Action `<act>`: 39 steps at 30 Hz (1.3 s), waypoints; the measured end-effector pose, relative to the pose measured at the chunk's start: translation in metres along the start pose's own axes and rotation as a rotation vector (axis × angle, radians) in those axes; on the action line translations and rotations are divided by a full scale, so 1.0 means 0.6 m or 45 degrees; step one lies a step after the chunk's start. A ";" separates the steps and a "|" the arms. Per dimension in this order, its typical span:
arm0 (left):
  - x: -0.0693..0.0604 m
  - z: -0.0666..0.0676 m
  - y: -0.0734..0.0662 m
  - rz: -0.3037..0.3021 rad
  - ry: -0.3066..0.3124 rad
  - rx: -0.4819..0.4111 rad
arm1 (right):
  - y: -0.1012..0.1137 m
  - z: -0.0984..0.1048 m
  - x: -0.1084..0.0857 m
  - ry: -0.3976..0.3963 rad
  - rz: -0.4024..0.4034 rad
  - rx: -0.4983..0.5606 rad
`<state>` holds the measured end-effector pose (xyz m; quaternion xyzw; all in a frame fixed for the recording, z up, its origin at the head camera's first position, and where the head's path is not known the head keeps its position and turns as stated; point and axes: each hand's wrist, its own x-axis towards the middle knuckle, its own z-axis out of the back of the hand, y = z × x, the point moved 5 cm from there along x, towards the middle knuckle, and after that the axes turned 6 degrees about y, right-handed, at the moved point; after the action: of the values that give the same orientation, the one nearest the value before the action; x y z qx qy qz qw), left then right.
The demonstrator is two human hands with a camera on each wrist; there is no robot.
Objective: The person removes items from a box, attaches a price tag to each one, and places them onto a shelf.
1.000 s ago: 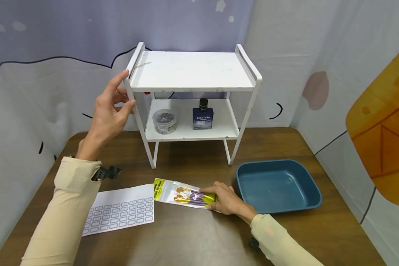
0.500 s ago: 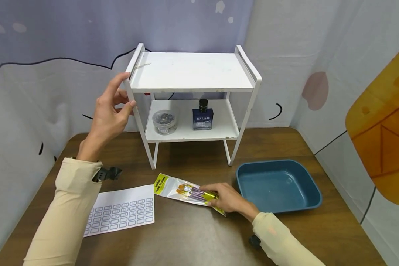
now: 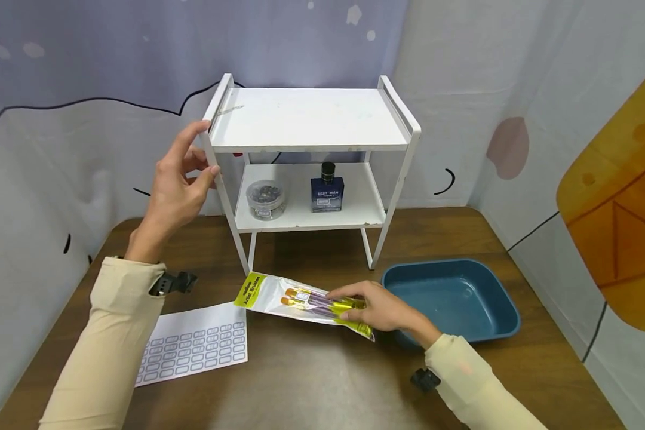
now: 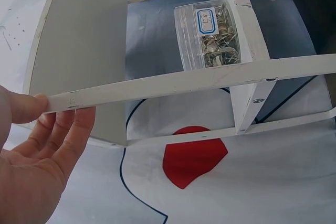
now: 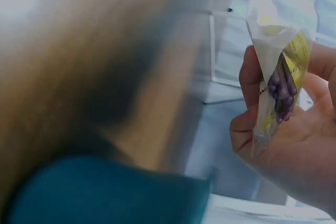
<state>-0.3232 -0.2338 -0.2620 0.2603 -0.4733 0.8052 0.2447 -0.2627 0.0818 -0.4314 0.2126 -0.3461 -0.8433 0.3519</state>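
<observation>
My left hand grips the front left post of a white two-tier shelf, thumb on one side and fingers on the other, as the left wrist view also shows. In my right hand is a clear packet of artist brushes, pinched near its right end. Its yellow header points left, and the purple handles show in the right wrist view. On the lower shelf stand a round clear tub of small metallic pieces and a dark blue perfume bottle.
A blue-green plastic basin sits on the wooden table at the right, just behind my right hand. A sheet of printed labels lies at the left, under my left forearm. Patterned cloth hangs behind the shelf.
The right hand has picked the brush packet up off the table, raising it slightly and tilting its header end toward the shelf. The left hand stays on the post.
</observation>
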 end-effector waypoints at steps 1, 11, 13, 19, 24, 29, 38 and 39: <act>0.000 0.000 0.001 0.002 0.000 -0.001 | 0.003 0.007 -0.003 0.015 0.001 0.000; -0.001 -0.001 0.002 -0.022 0.001 -0.005 | 0.062 0.108 -0.041 0.152 0.069 -0.019; -0.001 -0.001 0.002 -0.034 -0.002 -0.006 | 0.079 0.134 -0.049 0.165 0.105 -0.037; -0.002 -0.002 0.002 -0.033 -0.005 0.010 | 0.131 0.214 -0.065 0.141 0.146 -0.082; -0.004 -0.006 0.002 -0.047 0.006 0.042 | 0.172 0.281 -0.073 0.081 0.214 -0.109; -0.004 -0.009 0.003 -0.039 -0.010 0.038 | 0.218 0.340 -0.082 -0.027 0.293 -0.214; -0.003 -0.008 0.005 0.001 -0.028 -0.006 | 0.254 0.411 -0.035 -0.191 0.074 -0.183; -0.003 -0.008 0.005 0.010 -0.029 -0.009 | 0.255 0.416 -0.024 -0.195 0.045 -0.182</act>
<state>-0.3247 -0.2314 -0.2672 0.2668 -0.4799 0.8015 0.2370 -0.3351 0.1225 -0.1500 0.1155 -0.3148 -0.8732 0.3536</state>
